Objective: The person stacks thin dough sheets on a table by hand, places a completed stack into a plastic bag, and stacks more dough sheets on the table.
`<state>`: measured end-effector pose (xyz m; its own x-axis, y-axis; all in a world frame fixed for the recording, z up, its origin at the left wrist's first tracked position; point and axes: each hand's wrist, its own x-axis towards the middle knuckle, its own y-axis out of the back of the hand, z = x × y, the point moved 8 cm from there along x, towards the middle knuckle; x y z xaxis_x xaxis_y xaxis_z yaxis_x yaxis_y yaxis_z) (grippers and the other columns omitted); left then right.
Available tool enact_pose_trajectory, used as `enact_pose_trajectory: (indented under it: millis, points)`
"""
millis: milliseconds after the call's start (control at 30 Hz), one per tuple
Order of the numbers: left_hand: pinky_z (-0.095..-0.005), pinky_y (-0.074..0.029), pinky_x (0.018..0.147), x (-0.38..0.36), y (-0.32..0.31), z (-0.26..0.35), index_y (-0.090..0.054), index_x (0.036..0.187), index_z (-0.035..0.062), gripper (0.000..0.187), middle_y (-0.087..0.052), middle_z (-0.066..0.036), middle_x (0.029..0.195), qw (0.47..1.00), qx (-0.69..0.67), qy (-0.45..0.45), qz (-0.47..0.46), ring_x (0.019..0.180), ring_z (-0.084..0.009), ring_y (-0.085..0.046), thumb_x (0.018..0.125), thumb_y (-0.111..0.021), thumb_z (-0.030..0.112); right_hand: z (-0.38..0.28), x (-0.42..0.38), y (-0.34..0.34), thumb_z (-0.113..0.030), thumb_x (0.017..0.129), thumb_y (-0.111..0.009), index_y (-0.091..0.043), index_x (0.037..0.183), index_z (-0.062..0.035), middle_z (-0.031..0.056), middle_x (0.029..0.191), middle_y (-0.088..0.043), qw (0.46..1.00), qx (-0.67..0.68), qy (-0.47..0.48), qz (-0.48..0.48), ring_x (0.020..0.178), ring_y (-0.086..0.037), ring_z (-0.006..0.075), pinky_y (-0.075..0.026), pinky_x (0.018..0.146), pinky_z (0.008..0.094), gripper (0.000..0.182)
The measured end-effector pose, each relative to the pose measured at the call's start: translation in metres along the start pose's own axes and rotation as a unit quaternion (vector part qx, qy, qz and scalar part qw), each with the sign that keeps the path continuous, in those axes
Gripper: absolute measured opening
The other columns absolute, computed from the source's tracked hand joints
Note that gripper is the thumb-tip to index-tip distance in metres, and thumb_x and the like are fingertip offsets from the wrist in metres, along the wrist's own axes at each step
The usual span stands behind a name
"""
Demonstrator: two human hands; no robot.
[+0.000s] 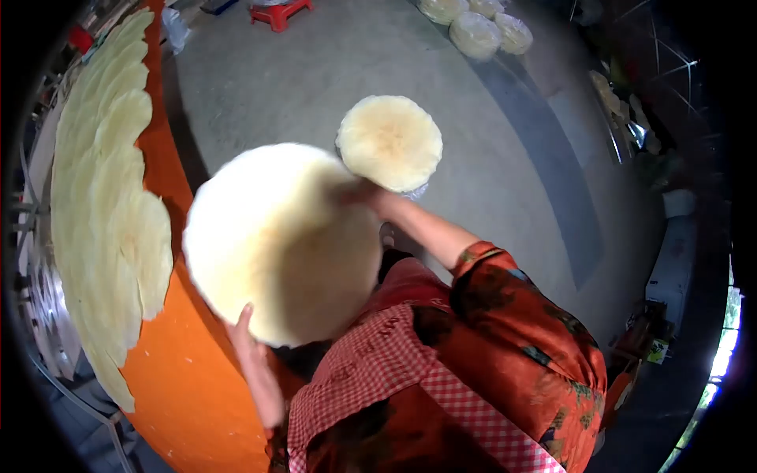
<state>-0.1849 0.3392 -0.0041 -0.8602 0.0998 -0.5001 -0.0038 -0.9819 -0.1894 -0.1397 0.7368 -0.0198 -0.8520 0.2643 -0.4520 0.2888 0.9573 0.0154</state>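
Note:
A large, round, pale flatbread (260, 229) is held up in front of my body, tilted and a little blurred, with a shadow across its right half. My left hand (247, 335) grips its lower edge, thumb on the upper face and the other fingers hidden beneath. Over the upper right edge lies my right hand (364, 195), dark and smeared by motion, so its fingers cannot be made out. Beyond it, a stack of round flatbreads (390, 142) sits low near the floor, with clear plastic showing under its near edge.
To the left, an orange-covered table (189, 394) bears long overlapping rows of flatbreads (102, 197). Several plastic-wrapped bundles (475, 35) stand on the grey floor (260, 87) at the back. A red stool (280, 14) is at the top. A pale box-like object (672, 252) stands at right.

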Motion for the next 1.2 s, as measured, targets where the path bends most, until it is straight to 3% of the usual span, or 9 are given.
enact_pose_trajectory:
  millis: [33, 167, 267, 300, 400, 533, 767, 867, 1200]
  points:
    - [-0.0399, -0.048, 0.09, 0.018, -0.04, -0.014, -0.037, 0.137, 0.0038, 0.065, -0.05, -0.016, 0.126, 1.0, 0.012, 0.008, -0.01, 0.11, -0.0282, -0.053, 0.078, -0.061, -0.004, 0.043, 0.033, 0.046, -0.01, 0.075, -0.074, -0.048, 0.127, 0.0, 0.0128, 0.115, -0.059, 0.987, 0.129, 0.094, 0.02, 0.104, -0.058, 0.023, -0.05, 0.088, 0.0357, 0.059]
    - [-0.0349, -0.049, 0.085, 0.061, -0.191, -0.079, -0.046, 0.126, 0.0036, 0.048, -0.057, -0.01, 0.114, 0.983, -0.022, 0.108, -0.147, 0.099, -0.0216, -0.058, 0.08, -0.059, -0.003, 0.061, 0.015, 0.175, -0.004, 0.079, -0.061, -0.039, 0.136, 0.0013, 0.0164, 0.127, -0.053, 0.97, 0.243, -0.02, 0.022, 0.114, -0.055, 0.0263, -0.046, 0.095, 0.0384, 0.061]
    - [-0.0327, -0.05, 0.082, 0.085, -0.272, -0.121, -0.048, 0.124, 0.0051, 0.047, -0.06, -0.009, 0.107, 0.971, 0.006, 0.116, -0.207, 0.095, -0.0208, -0.06, 0.08, -0.059, -0.004, 0.087, 0.007, 0.248, -0.011, 0.079, -0.068, -0.037, 0.136, 0.004, 0.0173, 0.128, -0.053, 0.953, 0.299, -0.042, 0.03, 0.115, -0.054, 0.027, -0.044, 0.097, 0.0404, 0.067]
    - [-0.0336, -0.05, 0.083, 0.089, -0.298, -0.131, -0.046, 0.126, 0.0062, 0.05, -0.059, -0.008, 0.109, 0.955, -0.065, 0.151, -0.246, 0.096, -0.0211, -0.06, 0.079, -0.06, -0.003, 0.113, 0.005, 0.278, -0.013, 0.079, -0.067, -0.04, 0.134, 0.0041, 0.0169, 0.126, -0.054, 0.959, 0.263, -0.065, 0.081, 0.113, -0.055, 0.0262, -0.045, 0.096, 0.039, 0.064]
    - [-0.0327, -0.05, 0.082, 0.132, -0.317, -0.191, -0.047, 0.125, 0.0039, 0.053, -0.06, -0.007, 0.108, 0.955, 0.064, 0.211, -0.196, 0.095, -0.0187, -0.06, 0.076, -0.068, 0.001, 0.136, 0.001, 0.321, -0.013, 0.078, -0.067, -0.043, 0.132, 0.0026, 0.0147, 0.122, -0.057, 0.949, 0.258, -0.11, 0.143, 0.11, -0.056, 0.0249, -0.046, 0.093, 0.0378, 0.061]
    - [-0.034, -0.048, 0.088, 0.189, -0.406, -0.175, -0.042, 0.131, 0.0041, 0.066, -0.056, -0.007, 0.119, 0.932, 0.004, 0.218, -0.291, 0.106, -0.0192, -0.056, 0.073, -0.074, 0.005, 0.176, 0.026, 0.363, -0.01, 0.077, -0.064, -0.049, 0.127, -0.0018, 0.0102, 0.117, -0.059, 0.921, 0.236, -0.159, 0.265, 0.106, -0.057, 0.023, -0.047, 0.091, 0.0369, 0.053]
    - [-0.034, -0.046, 0.092, 0.295, -0.44, -0.231, -0.038, 0.136, 0.0048, 0.076, -0.054, -0.006, 0.124, 0.924, 0.029, 0.242, -0.295, 0.112, -0.0197, -0.052, 0.072, -0.078, 0.008, 0.237, 0.098, 0.393, -0.006, 0.075, -0.061, -0.055, 0.119, -0.0058, 0.0014, 0.106, -0.06, 0.882, 0.246, -0.221, 0.336, 0.098, -0.057, 0.0178, -0.048, 0.088, 0.032, 0.044]
    - [-0.033, -0.047, 0.091, 0.341, -0.422, -0.297, -0.04, 0.134, 0.0042, 0.074, -0.054, -0.006, 0.122, 0.896, 0.092, 0.353, -0.254, 0.11, -0.0186, -0.053, 0.071, -0.078, 0.005, 0.289, 0.147, 0.389, -0.007, 0.073, -0.062, -0.055, 0.118, -0.0052, 0.0007, 0.105, -0.06, 0.882, 0.269, -0.263, 0.284, 0.094, -0.057, 0.0167, -0.048, 0.086, 0.0318, 0.045]
    - [-0.0316, -0.049, 0.087, 0.344, -0.417, -0.304, -0.042, 0.129, 0.0037, 0.068, -0.057, -0.007, 0.117, 0.912, 0.077, 0.328, -0.233, 0.105, -0.0176, -0.055, 0.071, -0.077, 0.002, 0.31, 0.143, 0.397, -0.011, 0.068, -0.072, -0.046, 0.127, -0.0064, 0.006, 0.114, -0.059, 0.863, 0.293, -0.289, 0.293, 0.104, -0.059, 0.0212, -0.051, 0.089, 0.0355, 0.064]
